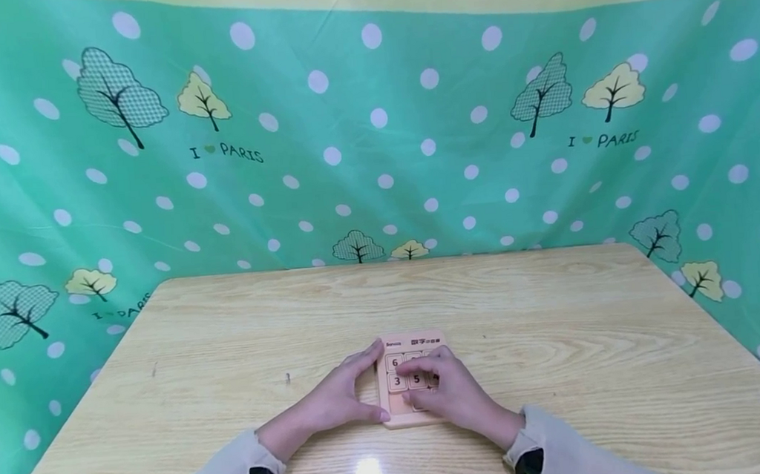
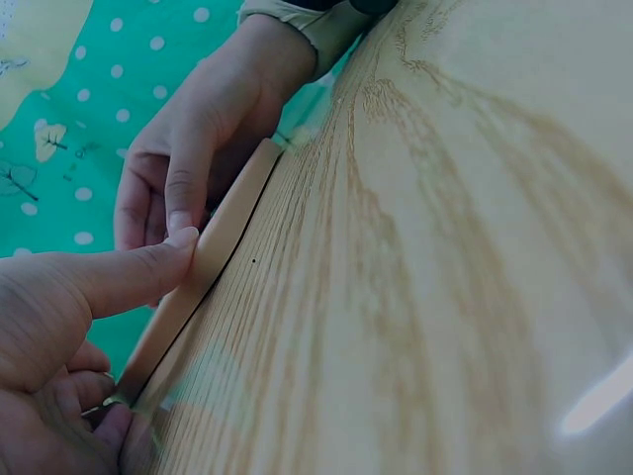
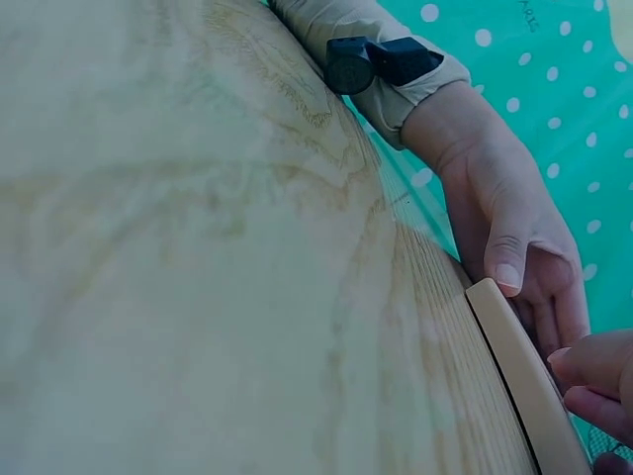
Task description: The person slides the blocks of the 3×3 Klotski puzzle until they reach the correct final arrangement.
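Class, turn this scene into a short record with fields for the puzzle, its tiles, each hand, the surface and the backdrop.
Puzzle: pink number board, flat
Clearly readable: tile 6, tile 3, tile 5
Gap: bare space below tile 3
Left hand: touching the board's left side
Right hand: over the tiles, thumb and index finger apart; contact unclear
Surface: wood-grain table
Backdrop: green dotted cloth
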Motion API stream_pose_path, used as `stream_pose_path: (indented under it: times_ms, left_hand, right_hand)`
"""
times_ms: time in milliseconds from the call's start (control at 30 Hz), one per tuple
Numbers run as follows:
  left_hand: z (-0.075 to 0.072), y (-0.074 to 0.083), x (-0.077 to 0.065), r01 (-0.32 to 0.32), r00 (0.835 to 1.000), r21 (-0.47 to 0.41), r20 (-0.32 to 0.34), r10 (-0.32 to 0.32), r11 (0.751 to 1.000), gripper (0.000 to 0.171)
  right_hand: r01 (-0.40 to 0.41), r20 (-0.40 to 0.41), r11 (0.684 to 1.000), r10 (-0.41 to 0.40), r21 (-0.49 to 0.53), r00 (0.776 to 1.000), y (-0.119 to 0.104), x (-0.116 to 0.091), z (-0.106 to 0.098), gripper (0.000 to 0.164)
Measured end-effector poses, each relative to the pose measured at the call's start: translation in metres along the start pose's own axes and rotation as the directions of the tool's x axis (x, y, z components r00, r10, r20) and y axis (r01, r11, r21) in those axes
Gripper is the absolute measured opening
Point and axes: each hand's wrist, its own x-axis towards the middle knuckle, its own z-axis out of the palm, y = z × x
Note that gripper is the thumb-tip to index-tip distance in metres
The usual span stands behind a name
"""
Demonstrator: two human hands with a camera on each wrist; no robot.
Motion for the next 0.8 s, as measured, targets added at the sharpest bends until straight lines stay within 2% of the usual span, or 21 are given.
stream_pose_path:
  times_ms: [267, 600, 800]
  left_hand:
    - [0.0006, -0.0002, -0.0007, 0.006, 1.0, -0.008, 0.002, -0.006, 1.0, 0.104]
    - [0.0005, -0.0027, 0.001, 0.004, 1.0, 0.022, -0.009, -0.003, 1.0, 0.104]
    - [0.0007, -0.002, 0.0016, 0.002, 1.0, 0.018, -0.006, -0.002, 1.0, 0.103]
  right_hand:
    - [0.01, -0.005, 1.0, -0.01, 0.003, 1.0, 0.0019, -0.0005, 0.0025, 0.034]
    - [0.012, -0.017, 1.0, -0.012, 0.011, 1.0, 0.0005, -0.0003, 0.0016, 0.035]
    - [0.008, -0.052, 1.0, -0.009, -0.021, 0.999, 0.0015, 0.0, 0.0024, 0.034]
